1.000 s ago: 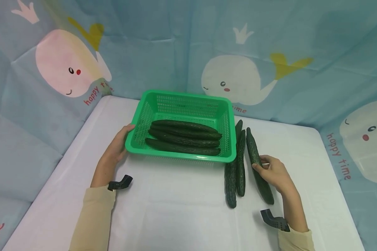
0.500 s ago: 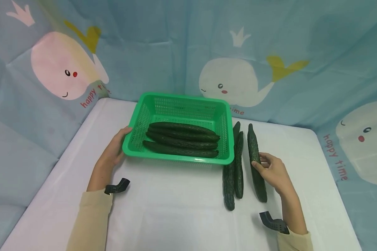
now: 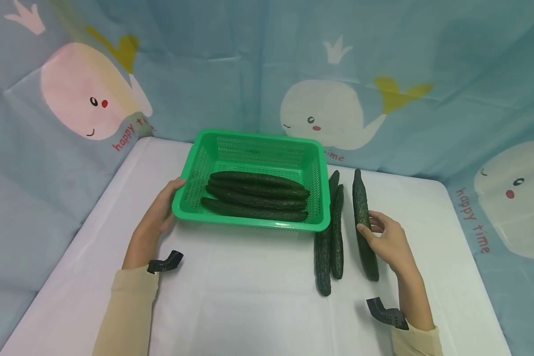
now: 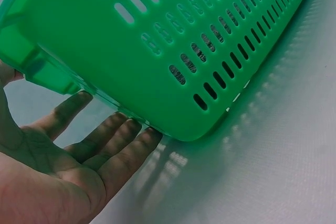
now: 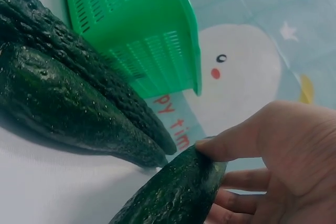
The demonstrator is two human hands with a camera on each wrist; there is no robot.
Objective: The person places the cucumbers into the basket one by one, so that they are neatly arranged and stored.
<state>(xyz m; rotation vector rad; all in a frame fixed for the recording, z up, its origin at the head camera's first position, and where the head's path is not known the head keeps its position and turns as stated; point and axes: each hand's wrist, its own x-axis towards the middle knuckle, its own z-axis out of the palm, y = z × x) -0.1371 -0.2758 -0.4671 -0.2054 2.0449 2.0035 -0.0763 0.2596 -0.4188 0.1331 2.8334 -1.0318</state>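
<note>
A green slotted plastic basket (image 3: 253, 225) holds several dark green cucumbers (image 3: 255, 211) lying lengthwise. My left hand (image 3: 162, 205) is at the basket's left end. In the left wrist view, its fairly straight fingers (image 4: 123, 156) touch the outside of the end wall, while most of the thumb lies outside the picture. To the right of the basket, my right hand (image 3: 388, 241) pinches a single cucumber (image 3: 361, 200) near its middle, thumb on the near side and fingers curled behind. The right wrist view shows the thumb (image 5: 236, 140) pressed on this cucumber's skin.
Two more cucumbers, a longer one (image 3: 323, 262) and a thinner one (image 3: 337, 237), lie side by side between basket and right hand; the basket rim overlaps the longer one. A white-covered table (image 3: 249, 306) meets a blue whale-print curtain (image 3: 231, 74) behind and at both sides.
The cucumber in my right hand has shifted slightly away from me and swung straighter, its lower end moving left. My left hand stays at the basket. The head view has shifted a little.
</note>
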